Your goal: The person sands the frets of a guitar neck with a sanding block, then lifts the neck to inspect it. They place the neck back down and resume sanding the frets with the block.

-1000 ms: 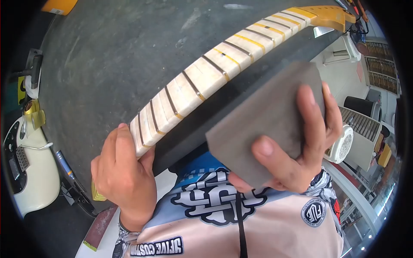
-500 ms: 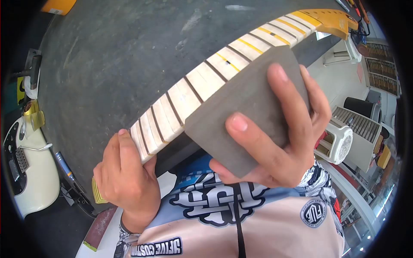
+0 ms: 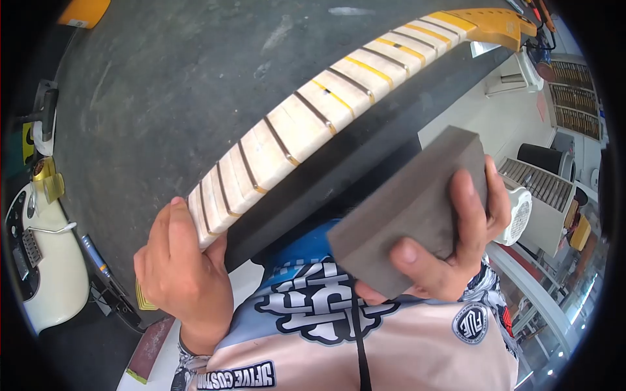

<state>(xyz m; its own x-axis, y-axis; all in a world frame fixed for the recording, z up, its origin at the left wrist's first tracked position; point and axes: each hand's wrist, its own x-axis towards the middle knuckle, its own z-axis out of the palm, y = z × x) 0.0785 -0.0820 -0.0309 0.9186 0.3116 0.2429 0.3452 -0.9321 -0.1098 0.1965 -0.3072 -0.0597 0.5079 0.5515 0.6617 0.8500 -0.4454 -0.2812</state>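
Observation:
A guitar neck runs diagonally over the dark table, its fretboard mostly covered in pale masking tape with bare metal frets between the strips. Its amber headstock points to the upper right. My left hand is closed round the neck's lower-left end, thumb underneath and fingers over the far edge. In my right hand is a grey sanding block, clasped between fingers and thumb. The block is tilted, and it sits below and to the right of the neck, apart from it.
The dark tabletop lies behind the neck. At the left are a cream guitar body, a blue pen-like tool and a gold-coloured piece. A white stool and racks stand at the right.
My right hand has drawn the sanding block down and right, away from the neck's near edge, and tilted it. More of the frets' near ends show. My left hand keeps its hold, shifting slightly left.

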